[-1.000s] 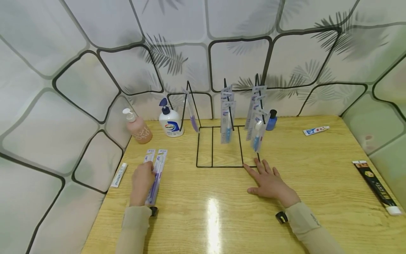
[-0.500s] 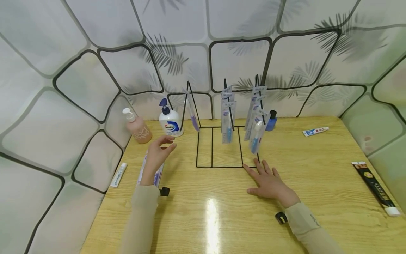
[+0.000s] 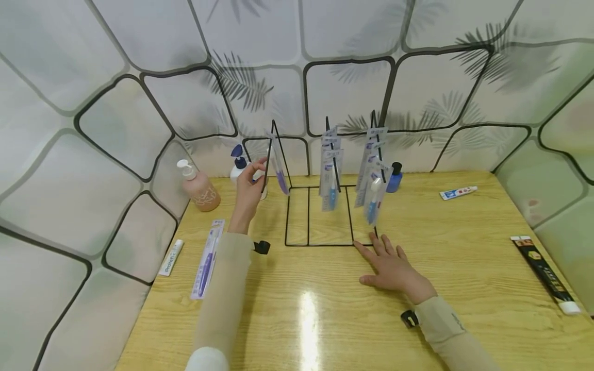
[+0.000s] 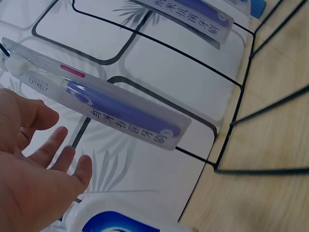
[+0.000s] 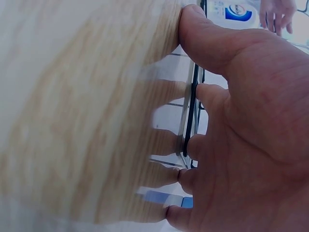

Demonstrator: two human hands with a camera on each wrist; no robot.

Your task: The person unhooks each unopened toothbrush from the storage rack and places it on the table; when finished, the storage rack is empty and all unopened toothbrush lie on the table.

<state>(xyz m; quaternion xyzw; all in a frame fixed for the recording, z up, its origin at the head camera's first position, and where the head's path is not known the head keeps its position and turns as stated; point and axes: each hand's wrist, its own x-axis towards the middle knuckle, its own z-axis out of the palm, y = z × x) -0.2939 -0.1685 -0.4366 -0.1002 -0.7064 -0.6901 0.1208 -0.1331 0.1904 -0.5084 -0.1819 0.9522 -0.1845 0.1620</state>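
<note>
My left hand (image 3: 249, 188) is raised at the left hook of a black wire display rack (image 3: 297, 245). Its fingers are loosely bent and hold nothing. Beside them a packaged purple toothbrush (image 4: 125, 108) hangs from that hook; whether a fingertip touches the pack, I cannot tell. My right hand (image 3: 392, 268) lies spread on the table, its fingertips at the rack's front right corner. Several packaged toothbrushes hang on the middle hook (image 3: 332, 180) and the right hook (image 3: 374, 196). Another packaged purple toothbrush (image 3: 207, 260) lies on the table, left of my left sleeve.
A white pump bottle (image 4: 116, 221) stands behind my left hand, a pink pump bottle (image 3: 202, 193) farther left. Toothpaste tubes lie at the edges: a white tube (image 3: 171, 257) left, a small tube (image 3: 458, 193) and black tube (image 3: 545, 273) right. A blue bottle (image 3: 394, 180) stands behind the rack.
My left hand has left the toothbrush packs on the table and moved up and right to the left hook. The sleeve now covers the right-hand pack's spot. My right hand has stayed put.
</note>
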